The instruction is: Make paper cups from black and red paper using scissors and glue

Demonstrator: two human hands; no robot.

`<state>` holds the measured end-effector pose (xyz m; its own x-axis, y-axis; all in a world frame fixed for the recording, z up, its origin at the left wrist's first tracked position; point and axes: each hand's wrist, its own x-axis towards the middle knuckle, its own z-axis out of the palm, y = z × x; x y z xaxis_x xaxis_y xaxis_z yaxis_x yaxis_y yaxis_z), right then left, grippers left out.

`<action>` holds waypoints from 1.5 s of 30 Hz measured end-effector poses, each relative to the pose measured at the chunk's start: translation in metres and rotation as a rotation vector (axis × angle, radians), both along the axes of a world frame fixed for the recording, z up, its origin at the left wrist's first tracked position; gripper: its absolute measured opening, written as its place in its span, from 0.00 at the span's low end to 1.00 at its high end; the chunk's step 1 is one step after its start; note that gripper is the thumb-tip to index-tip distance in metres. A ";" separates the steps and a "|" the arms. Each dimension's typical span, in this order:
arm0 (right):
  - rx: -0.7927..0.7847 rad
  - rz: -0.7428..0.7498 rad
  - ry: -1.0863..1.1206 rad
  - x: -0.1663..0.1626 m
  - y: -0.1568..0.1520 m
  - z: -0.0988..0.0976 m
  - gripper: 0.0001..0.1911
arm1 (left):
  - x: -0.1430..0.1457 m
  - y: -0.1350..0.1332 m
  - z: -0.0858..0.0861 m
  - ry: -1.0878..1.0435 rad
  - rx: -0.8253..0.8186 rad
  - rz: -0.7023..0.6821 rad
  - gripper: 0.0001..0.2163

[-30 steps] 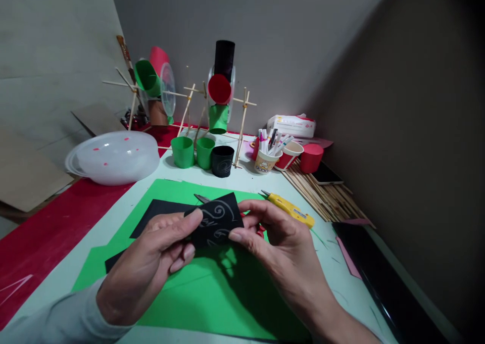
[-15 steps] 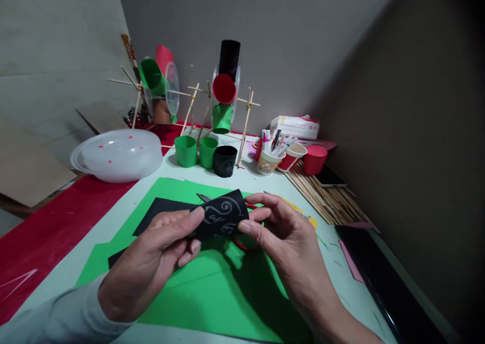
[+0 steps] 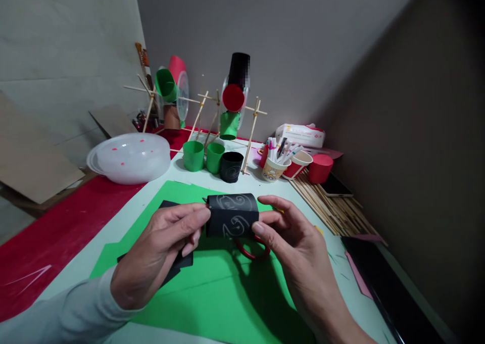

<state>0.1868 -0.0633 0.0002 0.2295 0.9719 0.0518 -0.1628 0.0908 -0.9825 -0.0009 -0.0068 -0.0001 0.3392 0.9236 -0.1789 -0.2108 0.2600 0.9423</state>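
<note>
A black paper cup with pale swirl drawings (image 3: 233, 216) lies sideways between my hands, above a green sheet (image 3: 204, 303). My left hand (image 3: 162, 248) pinches its left end between thumb and fingers. At the other end, my right hand (image 3: 293, 233) has its thumb and a finger on the rim, with the index finger stretched out above. Red-handled scissors (image 3: 252, 253) lie beneath, mostly covered by the cup. Black paper pieces (image 3: 185, 263) lie on the green sheet, partly behind my left hand.
Two green cups (image 3: 193, 156) and a black cup (image 3: 231, 167) stand behind the sheet. Beyond them is a stick frame (image 3: 252, 132) bearing coloured cups. A clear plastic bowl (image 3: 132, 157) sits left; a cup of markers (image 3: 275, 168) and wooden sticks (image 3: 333, 210) are on the right.
The black cup has turned in my hands from a tilt to nearly level, showing more of its drawn side. The whole view has shifted slightly, so the background sits lower and further right.
</note>
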 end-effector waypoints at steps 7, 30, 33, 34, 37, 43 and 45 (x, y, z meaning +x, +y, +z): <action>-0.038 0.008 0.048 0.005 0.000 -0.003 0.21 | -0.001 0.004 -0.003 -0.060 -0.032 0.074 0.12; 0.668 0.426 -1.203 0.000 -0.013 0.000 0.22 | -0.062 0.040 0.012 0.966 0.862 -0.202 0.16; 0.679 0.423 -1.102 0.002 -0.011 0.002 0.25 | -0.070 0.025 0.005 0.921 0.902 -0.217 0.22; 0.666 0.382 -1.060 0.003 -0.011 0.003 0.25 | -0.071 0.022 0.003 0.893 0.897 -0.229 0.25; 0.520 0.193 -0.946 0.010 -0.006 0.004 0.20 | -0.067 0.015 -0.002 0.846 0.803 -0.323 0.41; 0.159 0.380 -0.723 0.020 0.003 -0.003 0.26 | -0.044 0.016 -0.007 0.855 0.715 -0.554 0.53; 0.165 0.444 -0.777 0.019 0.002 -0.004 0.29 | -0.038 0.018 -0.008 0.823 0.733 -0.567 0.49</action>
